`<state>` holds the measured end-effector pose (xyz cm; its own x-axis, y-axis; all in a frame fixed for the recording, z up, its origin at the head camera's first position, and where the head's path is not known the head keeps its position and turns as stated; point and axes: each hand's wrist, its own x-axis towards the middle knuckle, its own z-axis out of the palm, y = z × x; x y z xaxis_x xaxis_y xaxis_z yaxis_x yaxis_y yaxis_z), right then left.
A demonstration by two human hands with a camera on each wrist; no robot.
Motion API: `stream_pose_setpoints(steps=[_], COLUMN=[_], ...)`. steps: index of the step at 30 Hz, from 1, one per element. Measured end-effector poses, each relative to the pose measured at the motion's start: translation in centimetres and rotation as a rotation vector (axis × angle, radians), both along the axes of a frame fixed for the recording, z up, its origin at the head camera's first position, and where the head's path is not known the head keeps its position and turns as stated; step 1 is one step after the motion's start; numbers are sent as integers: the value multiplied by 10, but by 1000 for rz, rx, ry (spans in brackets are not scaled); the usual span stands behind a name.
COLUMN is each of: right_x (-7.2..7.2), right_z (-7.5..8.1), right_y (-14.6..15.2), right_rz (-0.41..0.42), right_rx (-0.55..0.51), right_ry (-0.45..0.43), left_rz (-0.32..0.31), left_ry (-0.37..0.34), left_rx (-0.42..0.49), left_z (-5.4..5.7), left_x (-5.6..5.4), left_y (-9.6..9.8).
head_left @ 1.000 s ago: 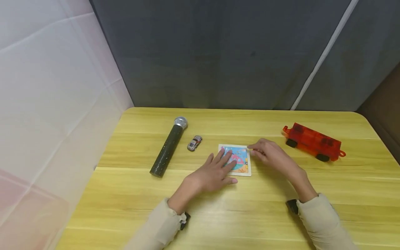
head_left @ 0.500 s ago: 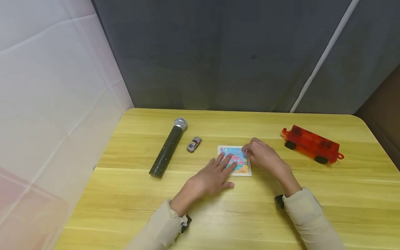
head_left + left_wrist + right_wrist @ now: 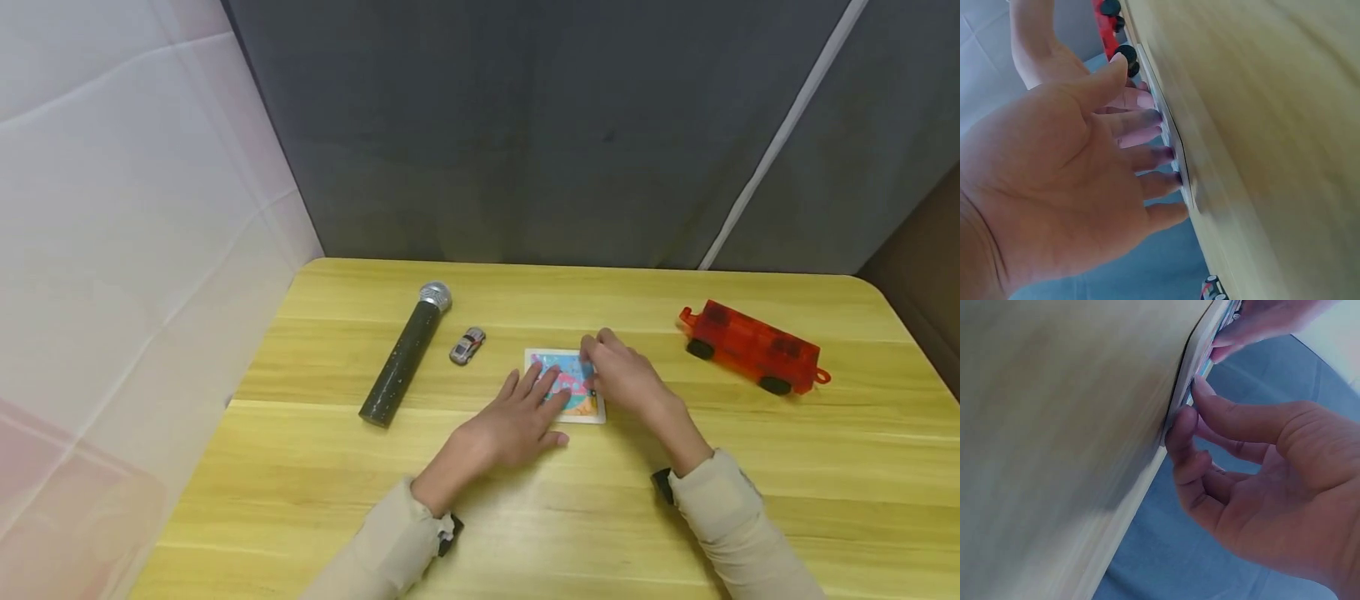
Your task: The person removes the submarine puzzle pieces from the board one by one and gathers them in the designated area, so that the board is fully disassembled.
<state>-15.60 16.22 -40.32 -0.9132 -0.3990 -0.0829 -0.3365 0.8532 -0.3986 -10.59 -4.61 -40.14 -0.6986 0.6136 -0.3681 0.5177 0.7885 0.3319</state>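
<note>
A small square picture board [image 3: 576, 408] with a white border and a blue, pink and orange picture lies on the table. My left hand [image 3: 510, 425] spreads over its left half, fingertips resting on the picture. In the left wrist view the fingers [image 3: 1155, 184] reach the board's face nearly straight. My right hand [image 3: 626, 379] is at the upper right of the board, fingers bent. In the right wrist view the thumb [image 3: 1235, 415] tip meets the picture side, with the curled index finger at the edge. I cannot tell whether a small piece is between them.
A black microphone [image 3: 401, 362] with a silver head lies to the left. Between it and the board is a small toy car [image 3: 467, 345]. A translucent red toy wagon [image 3: 753, 348] with black wheels stands at the right. A dark partition [image 3: 480, 133] rises behind the table.
My right hand has moved left from the board's upper right corner onto the picture, its fingers bending more. My left hand stays on the board, almost unmoved.
</note>
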Motion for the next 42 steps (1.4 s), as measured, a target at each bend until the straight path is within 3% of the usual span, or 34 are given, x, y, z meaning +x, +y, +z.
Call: stream_pose_setpoints(steps=[14, 22, 28, 32, 36, 42], right_x=[-5, -2, -5, -8, -12, -14], right_z=[-3, -3, -1, 3, 16, 27], right_y=[3, 2, 3, 11, 40, 101], right_rz=[-2, 16, -17, -39, -77, -93], right_rx=[-55, -38, -88, -150, -229, -167], right_ry=[-42, 38, 120, 67, -35, -220], left_rz=[23, 29, 25, 17, 7, 7], left_ry=[69, 83, 87, 89, 101, 112], left_rx=[-88, -99, -119, -128, -126, -128], left_z=[0, 0, 0, -1, -2, 0], left_x=[0, 3, 2, 1, 1, 2], left_y=[6, 7, 8, 10, 10, 7])
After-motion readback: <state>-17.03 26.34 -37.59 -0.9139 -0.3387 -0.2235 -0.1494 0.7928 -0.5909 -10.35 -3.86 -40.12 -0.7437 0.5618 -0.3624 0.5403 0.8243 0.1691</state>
